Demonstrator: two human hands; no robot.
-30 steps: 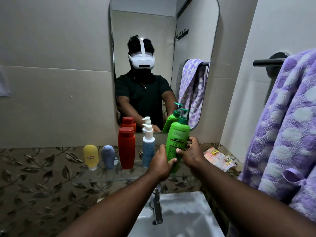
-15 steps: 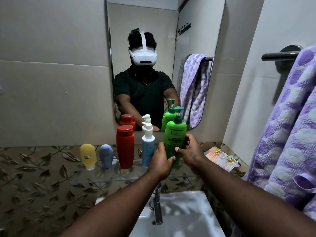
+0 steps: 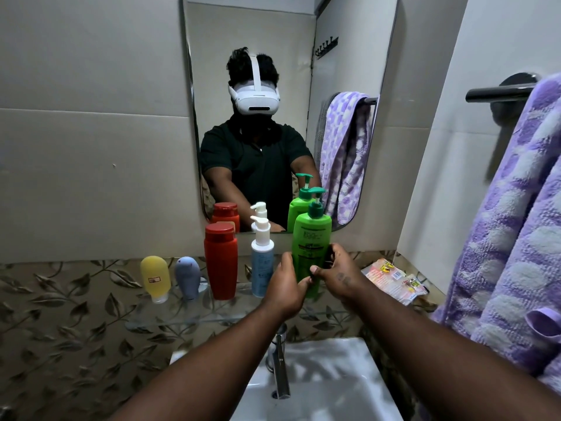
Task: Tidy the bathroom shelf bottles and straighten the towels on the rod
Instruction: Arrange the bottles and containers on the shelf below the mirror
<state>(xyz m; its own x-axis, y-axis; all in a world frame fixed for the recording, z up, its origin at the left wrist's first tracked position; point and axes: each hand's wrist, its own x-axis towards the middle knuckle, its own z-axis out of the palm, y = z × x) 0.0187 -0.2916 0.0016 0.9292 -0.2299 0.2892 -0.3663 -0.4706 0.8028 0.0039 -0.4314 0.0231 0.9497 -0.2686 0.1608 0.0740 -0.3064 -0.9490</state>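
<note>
Both hands, left hand (image 3: 283, 287) and right hand (image 3: 340, 276), grip the green pump bottle (image 3: 311, 244); a nudge could topple the neighbouring white pump bottle (image 3: 261, 262) off the glass shelf (image 3: 182, 317).

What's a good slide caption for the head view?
Left hand and right hand hold the green bottle upright at the glass shelf, beside the blue pump bottle.

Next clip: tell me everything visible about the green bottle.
The green bottle is a tall, glossy, bright-green plastic pump bottle with a darker green pump head and dark print on its front. It stands upright at the right end of the row on the glass shelf, just right of the blue pump bottle. The left hand grips its lower left side. The right hand grips its lower right side, thumb across the front. Its reflection shows in the mirror.
</note>
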